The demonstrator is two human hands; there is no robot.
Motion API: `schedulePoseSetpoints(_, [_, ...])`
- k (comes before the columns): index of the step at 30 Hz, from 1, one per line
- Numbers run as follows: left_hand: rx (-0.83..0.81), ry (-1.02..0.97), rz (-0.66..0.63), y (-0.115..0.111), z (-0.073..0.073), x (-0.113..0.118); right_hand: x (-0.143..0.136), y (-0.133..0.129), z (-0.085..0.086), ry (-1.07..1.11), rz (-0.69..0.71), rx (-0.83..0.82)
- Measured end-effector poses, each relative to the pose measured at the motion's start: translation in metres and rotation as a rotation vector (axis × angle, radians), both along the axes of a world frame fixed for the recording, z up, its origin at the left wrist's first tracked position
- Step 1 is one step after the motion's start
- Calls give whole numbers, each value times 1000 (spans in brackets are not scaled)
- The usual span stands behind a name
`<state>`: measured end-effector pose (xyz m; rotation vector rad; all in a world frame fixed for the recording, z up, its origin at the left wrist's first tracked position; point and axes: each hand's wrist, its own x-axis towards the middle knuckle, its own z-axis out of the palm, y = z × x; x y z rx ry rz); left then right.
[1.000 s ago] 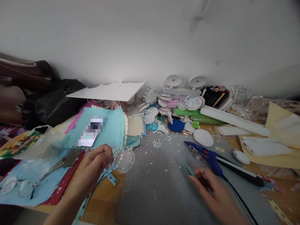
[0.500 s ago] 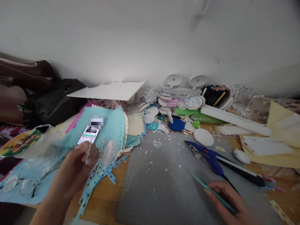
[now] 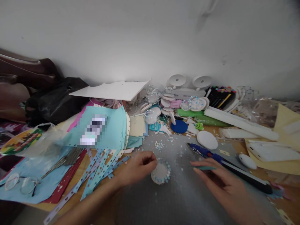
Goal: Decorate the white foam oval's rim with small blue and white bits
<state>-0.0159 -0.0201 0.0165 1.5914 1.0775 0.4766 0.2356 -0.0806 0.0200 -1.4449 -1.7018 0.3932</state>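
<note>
My left hand pinches the left edge of a round white disc, rimmed with small blue and white pieces, over the grey cutting mat. To its right, my right hand is closed on a teal pointed tool, apart from the disc. A blue glue gun with a black and grey handle lies beyond the right hand. Small white and blue bits are scattered on the mat behind the disc.
Decorated white discs, a blue oval and a plain white disc sit behind the mat. At left are teal paper, punched strips, scissors, glasses and a blurred phone.
My left hand has moved right with the disc, from above the paper strips to over the mat. My right hand has shifted slightly up and left with the tool, now held flatter.
</note>
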Motion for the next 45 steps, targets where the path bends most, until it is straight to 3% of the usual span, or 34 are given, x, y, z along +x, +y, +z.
schedulePoseSetpoints(4, [-16,42,-24,4,-2,8,-12,21,-14,45,84,-58])
schedulePoseSetpoints(10, [-47,5,-37,8,-10,2,-19,37,-37,-19,142,-95])
schedulePoseSetpoints(15, [-105,-95,-39,14,-15,-9,-16,33,-49,23,52,-81])
schedulePoseSetpoints(18, [-155,-199,39,16,-17,-15,-18,29,-47,142,-48,-75])
schedulePoseSetpoints(23, [-259,-465,217,16,-21,-22,-21,24,-39,288,-75,-65])
schedulePoseSetpoints(28, [-291,-615,318,20,-12,-23,-21,19,-37,353,-90,-42])
schedulePoseSetpoints(32, [-406,-769,389,22,-6,-22,-23,19,-36,347,-83,-28])
schedulePoseSetpoints(36, [-399,-782,351,21,-11,-23,-26,21,-35,325,-73,14])
schedulePoseSetpoints(45, [-271,-597,177,15,-28,-21,-26,21,-39,363,-32,48])
